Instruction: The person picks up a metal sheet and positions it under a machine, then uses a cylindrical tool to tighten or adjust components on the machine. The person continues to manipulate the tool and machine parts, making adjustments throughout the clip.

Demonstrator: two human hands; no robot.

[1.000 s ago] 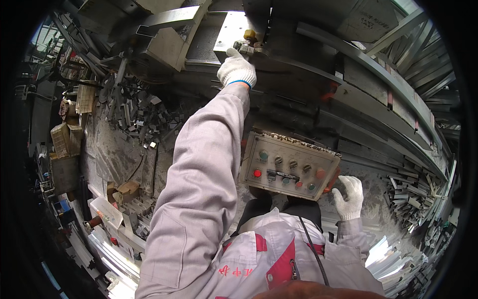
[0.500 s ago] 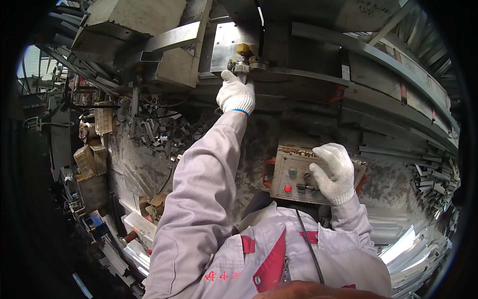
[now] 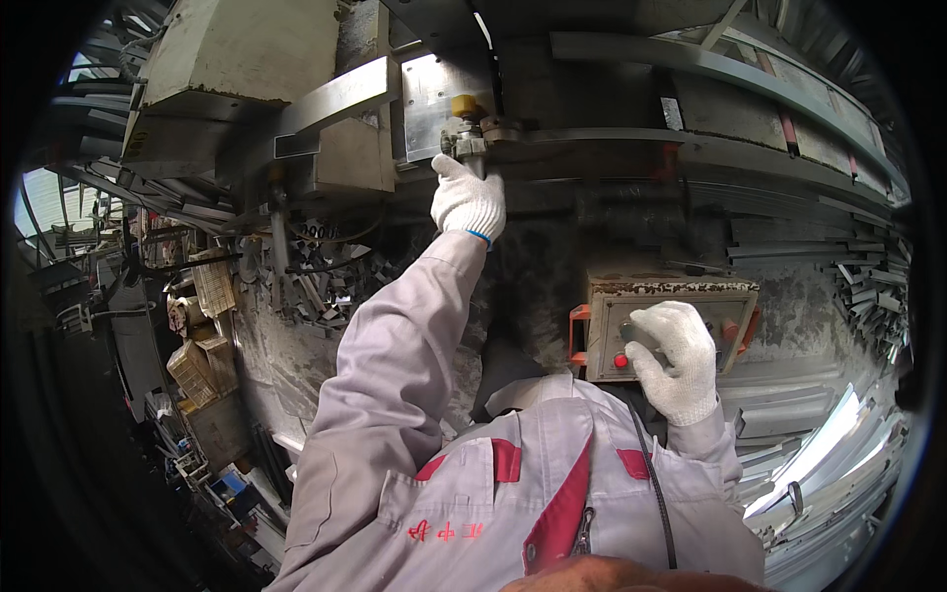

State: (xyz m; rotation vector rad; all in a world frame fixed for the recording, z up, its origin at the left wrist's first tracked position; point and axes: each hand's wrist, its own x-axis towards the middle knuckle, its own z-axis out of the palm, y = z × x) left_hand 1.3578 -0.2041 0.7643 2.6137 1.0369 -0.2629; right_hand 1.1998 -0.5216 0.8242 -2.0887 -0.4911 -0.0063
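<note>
My left hand (image 3: 468, 204), in a white knit glove, reaches far forward. Its fingers are closed round the near end of a metal fitting (image 3: 470, 144) that carries a yellow cap (image 3: 465, 105); the glove hides the gripped part. My right hand (image 3: 679, 360), gloved alike, hovers over a worn control box (image 3: 732, 298) close to my body. Its fingers are curved, with a gap between thumb and forefinger, and nothing shows between them. Beside the thumb is a red button (image 3: 620, 361), and a dark green one (image 3: 628, 331) lies near the fingertips.
A rectangular metal tube (image 3: 340, 99) juts out at the upper left, beside a beige machine housing (image 3: 242, 49). Long metal profiles (image 3: 710, 69) run along the machine at the upper right. Cut metal scraps (image 3: 330, 291) litter the floor on the left. More profiles (image 3: 829, 483) lie at the lower right.
My right hand has shifted left across the control box, nearer the red and green buttons. The box sits farther right in view. My left hand keeps its grip on the fitting.
</note>
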